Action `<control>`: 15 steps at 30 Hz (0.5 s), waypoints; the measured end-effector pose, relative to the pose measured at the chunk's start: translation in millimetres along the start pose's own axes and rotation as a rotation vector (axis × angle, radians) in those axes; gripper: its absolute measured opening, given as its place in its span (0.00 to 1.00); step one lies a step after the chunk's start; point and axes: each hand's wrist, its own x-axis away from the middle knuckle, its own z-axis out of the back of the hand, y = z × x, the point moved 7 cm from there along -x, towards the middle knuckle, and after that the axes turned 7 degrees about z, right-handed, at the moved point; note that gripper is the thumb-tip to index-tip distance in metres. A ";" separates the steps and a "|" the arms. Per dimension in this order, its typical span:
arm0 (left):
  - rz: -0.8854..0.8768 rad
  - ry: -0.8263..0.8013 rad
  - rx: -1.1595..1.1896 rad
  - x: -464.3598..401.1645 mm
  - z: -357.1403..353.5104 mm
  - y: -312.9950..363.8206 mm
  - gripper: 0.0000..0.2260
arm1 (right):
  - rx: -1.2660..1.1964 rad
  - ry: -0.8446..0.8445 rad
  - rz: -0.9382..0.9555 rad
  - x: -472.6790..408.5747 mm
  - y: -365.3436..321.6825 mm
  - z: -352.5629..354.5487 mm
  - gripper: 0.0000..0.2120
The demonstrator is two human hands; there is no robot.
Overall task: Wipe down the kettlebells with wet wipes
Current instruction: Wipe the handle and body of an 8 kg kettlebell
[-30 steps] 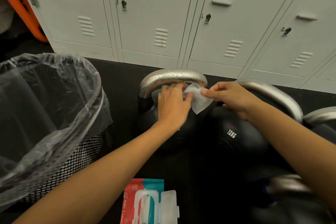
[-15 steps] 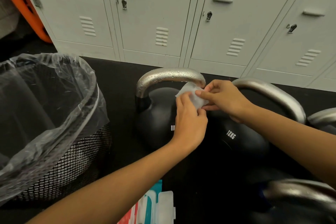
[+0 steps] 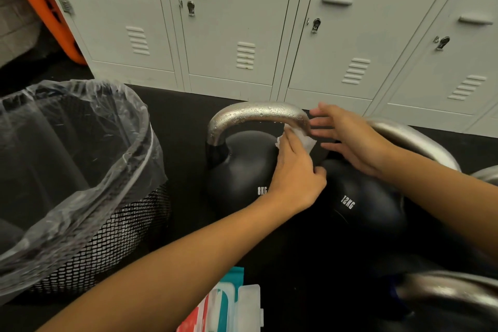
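Head view, looking down at a black rubber floor (image 3: 183, 105) in front of a row of pale grey metal lockers (image 3: 242, 21). Centre of frame stands a black round kettlebell marked 8KG (image 3: 242, 170), its curved silver steel handle (image 3: 256, 113) beaded with water droplets. The person's left hand (image 3: 296, 170) presses a crumpled white wet wipe (image 3: 305, 140) against the right end of that handle, fingers curled over the wipe and holding it to the metal. The right hand (image 3: 347, 137) is just right of the same handle end, fingers spread and nearly straight, gripping nothing; whether its fingertips touch the steel cannot be told.

Immediately right of the first bell, touching or nearly so, sits a second black kettlebell marked 12KG (image 3: 372, 210), its silver handle partly hidden behind the right forearm. Another steel handle (image 3: 452, 294), blurred, shows at the near right corner.

At left stands a black wire-mesh waste bin lined with a clear plastic bag (image 3: 80, 183). At the near bottom edge lies a red and teal packet of wipes with its white plastic flip lid open (image 3: 229, 304). An orange object (image 3: 40, 8) leans at far left.
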 end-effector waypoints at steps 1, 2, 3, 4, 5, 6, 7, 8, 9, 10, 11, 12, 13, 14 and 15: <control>-0.038 0.019 -0.095 4.1 -2.8 0.3 0.41 | -0.003 -0.038 -0.002 0.9 -0.4 -3.5 0.21; -0.070 0.032 -0.193 7.6 -5.0 -0.4 0.41 | -0.004 -0.062 0.000 1.3 -0.9 -5.9 0.24; -0.088 0.035 -0.275 9.9 -6.4 -2.2 0.41 | -0.006 -0.069 0.004 1.7 -1.6 -6.8 0.26; -0.097 0.033 -0.341 10.6 -6.8 -4.0 0.41 | -0.009 -0.065 0.005 1.8 -2.0 -6.4 0.27; -0.105 0.035 -0.392 9.5 -5.7 -5.5 0.40 | -0.013 -0.059 0.001 2.1 -2.0 -5.8 0.27; -0.110 0.039 -0.428 6.8 -3.2 -6.8 0.39 | -0.016 -0.054 -0.005 2.1 -1.9 -5.6 0.28; -0.109 0.042 -0.443 2.6 -0.2 -8.7 0.39 | -0.020 -0.052 -0.011 2.6 -2.2 -5.7 0.28; -0.106 0.044 -0.442 -1.9 2.9 -10.4 0.38 | -0.024 -0.051 -0.014 2.9 -2.3 -5.9 0.28; -0.105 0.049 -0.429 -6.2 5.6 -11.5 0.38 | -0.030 -0.052 -0.016 3.6 -2.9 -6.0 0.28; -0.108 0.058 -0.417 -8.9 7.3 -11.9 0.38 | -0.034 -0.055 -0.017 4.1 -3.3 -6.2 0.27; -0.114 0.069 -0.409 -9.6 8.1 -11.7 0.37 | -0.036 -0.063 -0.016 4.8 -3.8 -6.7 0.26; -0.121 0.079 -0.407 -7.9 8.0 -11.3 0.38 | -0.034 -0.076 -0.014 5.3 -4.3 -7.3 0.26; -0.133 0.088 -0.414 -4.1 6.8 -11.3 0.38 | -0.030 -0.090 -0.011 5.4 -4.3 -7.7 0.25; -0.153 0.093 -0.432 1.3 4.4 -11.9 0.38 | -0.027 -0.100 -0.006 4.9 -3.9 -8.0 0.24; -0.176 0.092 -0.456 7.1 1.6 -13.0 0.38 | -0.028 -0.105 -0.001 4.4 -3.6 -8.1 0.23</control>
